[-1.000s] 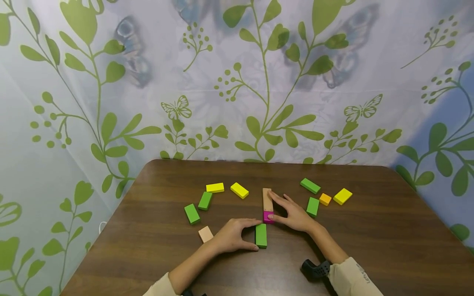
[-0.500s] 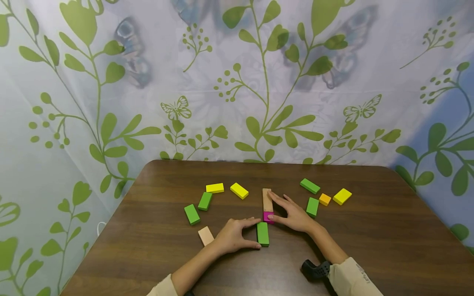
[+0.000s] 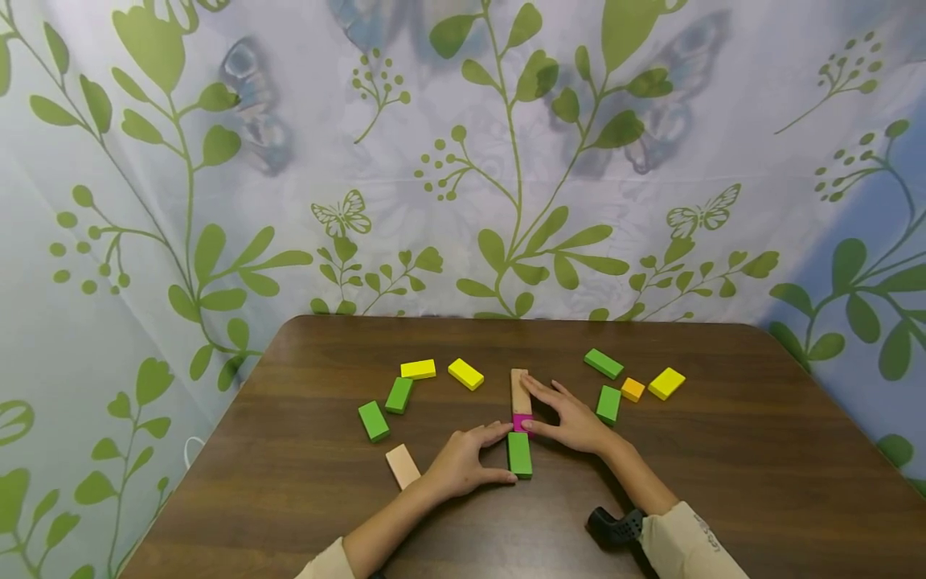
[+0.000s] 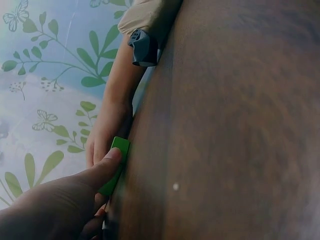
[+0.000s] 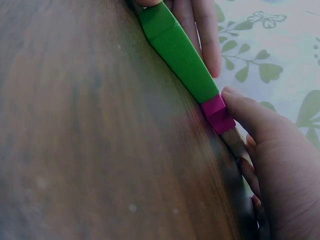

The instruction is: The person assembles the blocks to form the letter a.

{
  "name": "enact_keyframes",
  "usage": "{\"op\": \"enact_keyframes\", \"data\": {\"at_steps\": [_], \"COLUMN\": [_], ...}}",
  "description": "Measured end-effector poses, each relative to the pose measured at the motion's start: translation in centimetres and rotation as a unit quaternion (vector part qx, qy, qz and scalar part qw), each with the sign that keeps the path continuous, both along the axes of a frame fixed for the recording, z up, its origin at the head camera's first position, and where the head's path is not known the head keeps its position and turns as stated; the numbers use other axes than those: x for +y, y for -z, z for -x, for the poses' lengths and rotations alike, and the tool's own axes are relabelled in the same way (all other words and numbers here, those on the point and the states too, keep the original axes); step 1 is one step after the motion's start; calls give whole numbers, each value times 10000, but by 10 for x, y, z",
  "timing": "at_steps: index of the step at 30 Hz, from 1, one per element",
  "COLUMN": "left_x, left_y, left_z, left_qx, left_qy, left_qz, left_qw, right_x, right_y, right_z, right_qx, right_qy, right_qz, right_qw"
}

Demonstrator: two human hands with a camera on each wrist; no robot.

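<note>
My left hand (image 3: 459,464) pinches a green wooden block (image 3: 520,457) lengthwise on the table, thumb at its near end and fingers by its far end. Beyond that block, a small magenta block (image 3: 518,422) and a plain wood block (image 3: 520,394) lie end to end. My right hand (image 3: 579,425) rests against these two, its thumb on the magenta block and forefinger along the plain one, fingers fairly straight. In the right wrist view the green block (image 5: 182,60) lines up right at the end of the magenta block (image 5: 218,114).
Left of the row lie two green blocks, two yellow blocks (image 3: 465,374) and a plain wood block (image 3: 402,465) near my left forearm. On the right are two green blocks (image 3: 608,404), an orange cube (image 3: 633,390) and a yellow block (image 3: 666,383). A patterned cloth (image 3: 405,161) hangs behind the table.
My left hand has slid the green block a little to the right and away from me, closer to the magenta block. My right hand has kept its place on the row.
</note>
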State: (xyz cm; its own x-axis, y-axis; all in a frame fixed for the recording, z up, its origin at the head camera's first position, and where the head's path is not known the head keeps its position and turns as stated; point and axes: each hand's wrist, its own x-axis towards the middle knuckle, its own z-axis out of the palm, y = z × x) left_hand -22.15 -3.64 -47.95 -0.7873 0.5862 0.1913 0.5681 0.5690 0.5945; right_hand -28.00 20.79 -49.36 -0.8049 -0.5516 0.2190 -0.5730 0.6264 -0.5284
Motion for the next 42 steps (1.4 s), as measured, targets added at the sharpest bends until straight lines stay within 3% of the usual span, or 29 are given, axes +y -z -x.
{"op": "enact_keyframes", "data": {"at_steps": [11, 42], "left_x": [-3, 5], "left_y": [3, 4], "left_z": [1, -5], "left_qx": [172, 571], "left_qy": [49, -340], "left_qz": [-36, 305], "left_qw": [9998, 9973], "right_x": [-1, 0], "right_y": [0, -1], "right_z": [-1, 0], "right_qx": [-56, 50], "right_qy": [-4, -100], "right_qz": [5, 6], "right_qw": [10000, 9999]}}
